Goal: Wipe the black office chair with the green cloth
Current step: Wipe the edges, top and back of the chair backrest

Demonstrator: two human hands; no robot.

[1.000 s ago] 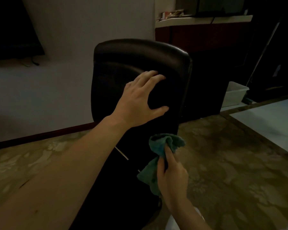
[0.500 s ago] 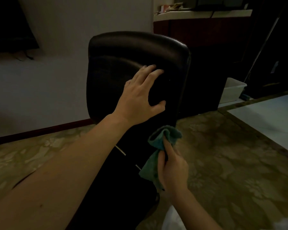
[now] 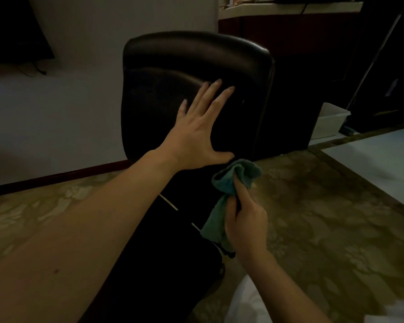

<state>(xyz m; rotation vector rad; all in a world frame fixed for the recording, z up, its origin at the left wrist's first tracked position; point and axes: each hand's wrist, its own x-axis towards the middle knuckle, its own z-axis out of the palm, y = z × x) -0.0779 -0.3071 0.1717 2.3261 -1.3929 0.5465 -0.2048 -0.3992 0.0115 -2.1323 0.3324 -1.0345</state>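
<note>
Fingers of the left hand (image 3: 197, 138) lie straight and fanned wide, flat against the padded backrest of the glossy black leather office chair (image 3: 196, 59), with the thumb stretched out sideways along the lower part of that backrest. Above the fingertips runs the rounded top roll of the backrest, catching a dull sheen. Below the palm the chair falls into shadow, and two short pale marks show on its dark surface beside the forearm. Just beside the tip of the left thumb, perhaps touching it, sits the bunched upper end of the crumpled teal-green terry cloth (image 3: 229, 183). The right hand (image 3: 245, 222) grips this cloth: its fingers are curled round the middle of the fabric, with one digit laid up along it, so that a wad stands above that digit and a loose tail hangs below the knuckles against the chair's right edge. Whether the cloth itself presses on the chair cannot be told in the dim light. Beyond the left fingertips, past the backrest, stand a plain white wall (image 3: 91, 101) with a reddish-brown skirting board (image 3: 56, 177) and a dark wooden cabinet (image 3: 301, 43). On the far side of the right hand's knuckles a white rectangular plastic bin (image 3: 329, 122) rests on the floor near the cabinet, well apart from the cloth. Under both hands spreads an olive floor covering with a pale floral pattern (image 3: 313, 217).
</note>
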